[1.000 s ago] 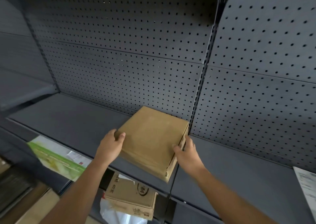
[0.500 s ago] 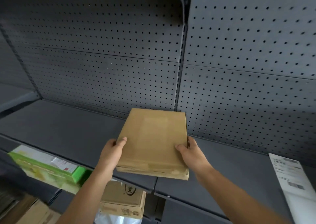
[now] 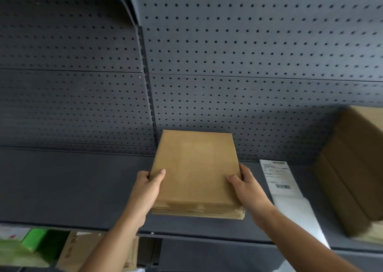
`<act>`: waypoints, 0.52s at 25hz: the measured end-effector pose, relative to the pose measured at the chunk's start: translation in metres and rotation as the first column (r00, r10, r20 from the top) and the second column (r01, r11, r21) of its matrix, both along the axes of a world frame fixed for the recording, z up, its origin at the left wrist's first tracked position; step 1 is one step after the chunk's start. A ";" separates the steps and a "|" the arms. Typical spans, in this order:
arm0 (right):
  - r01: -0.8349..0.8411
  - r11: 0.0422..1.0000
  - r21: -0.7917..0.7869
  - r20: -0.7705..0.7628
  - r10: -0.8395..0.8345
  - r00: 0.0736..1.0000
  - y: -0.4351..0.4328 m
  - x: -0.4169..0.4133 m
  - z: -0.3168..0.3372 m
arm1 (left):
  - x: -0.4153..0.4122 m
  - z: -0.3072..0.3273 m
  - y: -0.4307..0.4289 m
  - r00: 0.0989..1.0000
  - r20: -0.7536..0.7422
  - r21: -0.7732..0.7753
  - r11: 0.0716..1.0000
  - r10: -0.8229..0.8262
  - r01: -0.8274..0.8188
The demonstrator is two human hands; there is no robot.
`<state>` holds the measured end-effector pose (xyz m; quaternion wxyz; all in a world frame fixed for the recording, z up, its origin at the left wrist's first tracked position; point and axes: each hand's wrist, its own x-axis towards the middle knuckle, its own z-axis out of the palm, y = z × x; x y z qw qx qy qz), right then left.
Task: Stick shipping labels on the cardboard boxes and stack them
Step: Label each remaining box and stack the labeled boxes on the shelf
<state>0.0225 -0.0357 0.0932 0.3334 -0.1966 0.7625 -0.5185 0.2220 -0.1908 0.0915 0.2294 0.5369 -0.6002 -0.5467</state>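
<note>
Hands (image 3: 148,185) (image 3: 245,185) clamped on box (image 3: 195,172) sides, thumbs on top, arms reaching over shelf (image 3: 72,188) front edge, labels (image 3: 277,176) right.

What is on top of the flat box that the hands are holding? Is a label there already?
Only the thumbs of the left hand and right hand rest on the box. Its top shows no label. The label sheet lies beside it on the shelf. Its underside is hidden.

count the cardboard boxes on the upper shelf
2: a flat box held between both hands at centre, and a bigger box at the right edge, cut off by the frame; more may lie beyond.
</note>
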 end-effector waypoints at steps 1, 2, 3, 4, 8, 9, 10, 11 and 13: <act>0.017 1.000 0.009 -0.008 -0.017 1.000 0.006 -0.006 -0.002 | -0.008 -0.004 0.004 1.000 0.005 0.003 1.000 -0.010 0.010; 0.034 0.999 0.015 -0.017 -0.033 0.999 0.012 -0.013 -0.006 | -0.016 -0.006 0.010 1.000 0.014 0.005 1.000 -0.022 0.022; 0.042 0.999 0.019 -0.023 -0.042 0.999 0.018 -0.019 -0.008 | -0.023 -0.010 0.013 0.999 0.020 0.007 1.000 -0.031 0.031; 0.045 0.999 0.022 -0.030 -0.044 0.999 0.021 -0.024 -0.012 | -0.028 -0.013 0.017 0.999 0.028 0.006 0.999 -0.039 0.039; 0.045 0.998 0.048 -0.071 -0.041 0.997 0.029 -0.040 -0.026 | -0.044 -0.027 0.025 0.998 0.036 0.003 0.999 -0.047 0.047; 0.044 0.998 0.053 -0.078 -0.039 0.996 0.029 -0.043 -0.029 | -0.046 -0.031 0.025 0.998 0.032 0.004 0.999 -0.047 0.047; 0.044 0.997 0.057 -0.080 -0.039 0.996 0.028 -0.045 -0.032 | -0.048 -0.033 0.025 0.998 0.032 0.002 0.999 -0.049 0.049; 0.042 0.997 0.062 -0.080 -0.037 0.996 0.027 -0.046 -0.034 | -0.049 -0.037 0.023 0.998 0.036 0.000 0.999 -0.050 0.050; 0.037 0.997 0.065 -0.072 -0.032 0.997 0.025 -0.047 -0.037 | -0.050 -0.043 0.022 0.998 0.044 -0.010 0.998 -0.055 0.056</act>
